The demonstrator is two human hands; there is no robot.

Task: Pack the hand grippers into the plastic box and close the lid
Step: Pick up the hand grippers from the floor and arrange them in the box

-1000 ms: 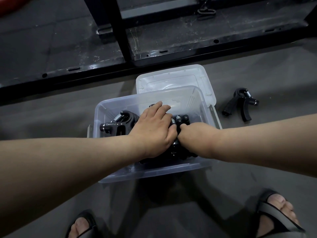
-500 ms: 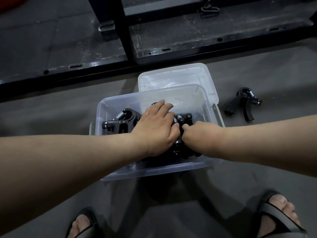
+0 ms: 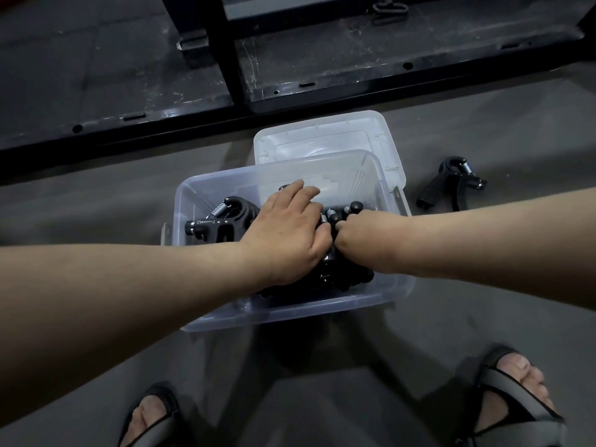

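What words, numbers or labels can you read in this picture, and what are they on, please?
No text is legible.
Hand gripper at the left of the box: white scale marks and tiny figures, too small to read.
Lid and gripper on the floor: no marking visible.

Dim light here: grey floor [image 3: 96,201], a scuffed black metal frame [image 3: 322,91] along its far edge, dark mats [image 3: 80,59] behind.

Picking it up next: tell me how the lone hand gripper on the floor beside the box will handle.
The hand gripper is likely stiff: rigid black handles joined by a metal spring. Lying splayed on the floor, it probably won't roll.
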